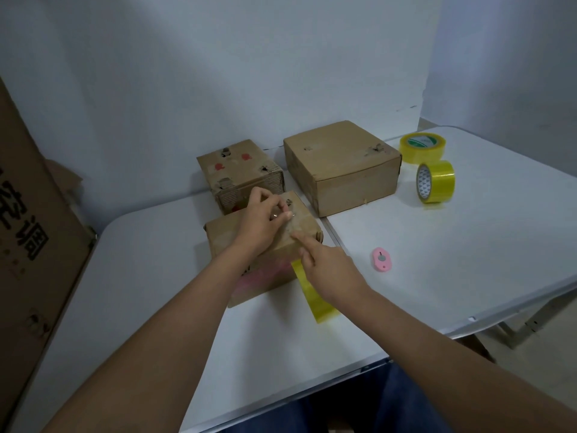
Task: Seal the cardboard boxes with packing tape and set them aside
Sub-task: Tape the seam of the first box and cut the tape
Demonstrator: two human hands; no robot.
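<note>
Pinching the free end of a clear strip against the top of the near box [265,242] with the left hand [260,220], fingers curled around the tape. Pressing down at the front top edge with the right hand [324,265], index finger straight, remaining fingers folded over the roll of tape [312,295] hanging just beside the box's front face. Sealing box 1 of 3, by the look of it, with the strip laid but not yet cut. Sitting behind, touching the near box: a small box [240,170] with torn holes and red marks. Lying to its right: a larger box [340,164], no fresh tape discernible on either. Waiting on the white table [468,245]: a pink cutter [381,260] near the right hand, 2 spare yellow rolls [434,170] well apart. Leaning at left: a big flattened carton [28,214].
</note>
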